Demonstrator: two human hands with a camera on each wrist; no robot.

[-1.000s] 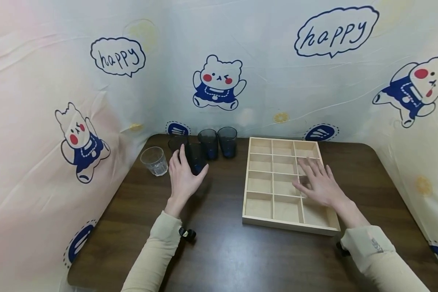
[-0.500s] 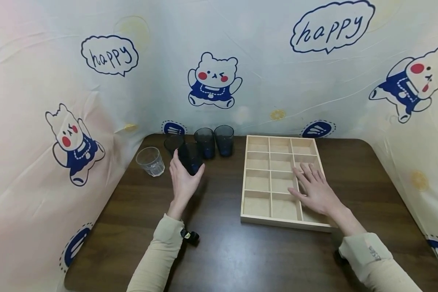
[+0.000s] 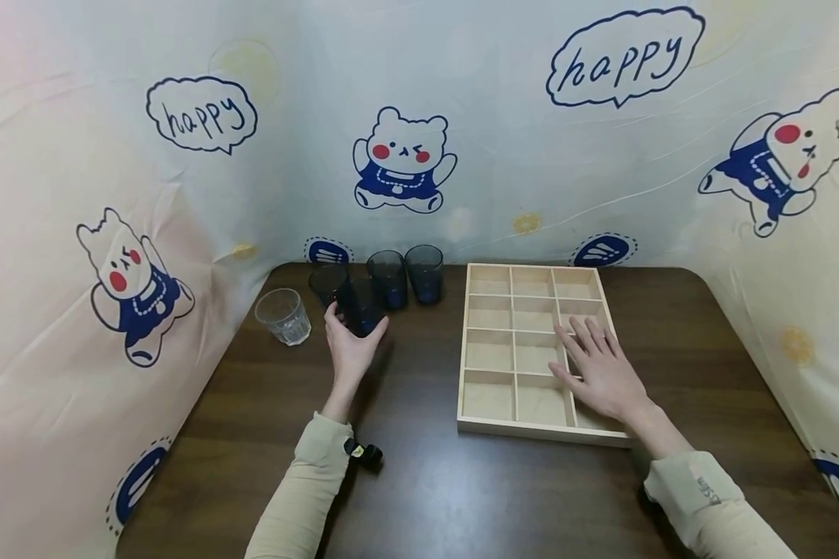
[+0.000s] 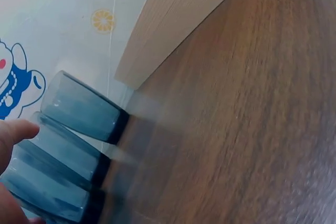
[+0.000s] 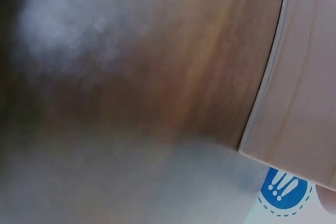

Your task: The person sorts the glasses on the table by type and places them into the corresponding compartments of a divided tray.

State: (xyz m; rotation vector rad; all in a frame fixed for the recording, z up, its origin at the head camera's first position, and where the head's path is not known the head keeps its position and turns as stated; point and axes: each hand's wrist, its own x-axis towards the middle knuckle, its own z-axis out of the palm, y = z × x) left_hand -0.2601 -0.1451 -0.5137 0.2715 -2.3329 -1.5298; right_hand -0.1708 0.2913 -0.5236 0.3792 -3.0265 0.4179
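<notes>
In the head view my left hand (image 3: 351,353) curls its fingers and thumb around a dark blue glass (image 3: 362,309), the front one of a small group. That same glass (image 4: 50,190) shows in the left wrist view, upright with its base low near the table, my thumb (image 4: 23,128) at its upper side. My right hand (image 3: 604,376) lies with spread fingers over the right-hand column of a wooden divided box (image 3: 488,428), hiding some compartments. In the right wrist view, only a side wall of the box (image 5: 304,82) and a bit of finger show.
Behind the held glass stand another dark glass (image 3: 327,281) and two more, a middle one (image 3: 388,281) and a right one (image 3: 425,276). A clear glass (image 3: 284,317) stands at the left. The brown table (image 3: 433,481) ends at a printed curtain (image 3: 503,155).
My left hand has lowered and its fingers have come in around the front dark glass. My right hand has settled slightly nearer on the box. The head view has shifted a little.
</notes>
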